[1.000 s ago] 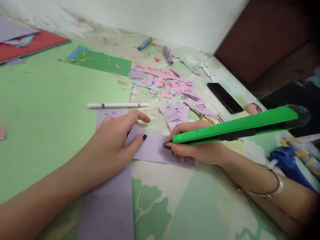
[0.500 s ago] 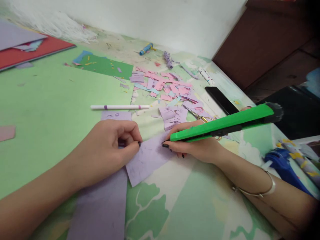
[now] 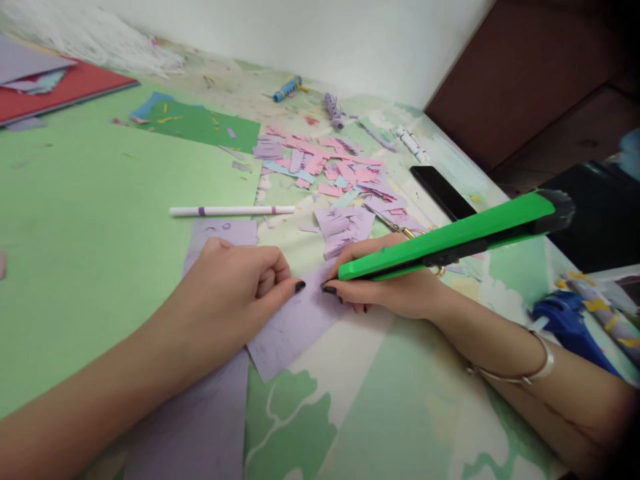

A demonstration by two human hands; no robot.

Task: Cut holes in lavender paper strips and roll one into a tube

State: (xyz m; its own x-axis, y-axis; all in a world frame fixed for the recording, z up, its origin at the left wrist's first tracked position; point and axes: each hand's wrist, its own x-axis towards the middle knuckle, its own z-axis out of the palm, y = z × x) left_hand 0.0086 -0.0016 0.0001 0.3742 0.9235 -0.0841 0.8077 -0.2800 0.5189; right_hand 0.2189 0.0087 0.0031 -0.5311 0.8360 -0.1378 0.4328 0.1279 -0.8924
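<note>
My right hand (image 3: 395, 287) is closed around a green utility knife (image 3: 440, 240) with a black slider, held like a pen. Its lower end points at a small lilac paper piece (image 3: 290, 337); the blade is hidden by my fingers. Curled fingers of my left hand (image 3: 245, 287) rest on the left part of this piece, the thumb pressing on it. A longer lilac paper strip (image 3: 210, 420) lies beneath my left hand and wrist. Beyond it lies a white marker with purple bands (image 3: 235, 211). A fringed lilac paper piece (image 3: 345, 227) lies just past my right hand.
Scissors (image 3: 395, 223) lie partly behind my right hand, near a black phone (image 3: 443, 190). Pink, lilac and blue paper scraps (image 3: 320, 163) cover the table's middle. A blue tape dispenser (image 3: 570, 327) stands right. A red folder (image 3: 95, 87) is far left.
My left hand has slid a little to the right across the small paper piece, its thumb now reaching nearer the knife. My right hand keeps nearly the same place, and the view has shifted slightly.
</note>
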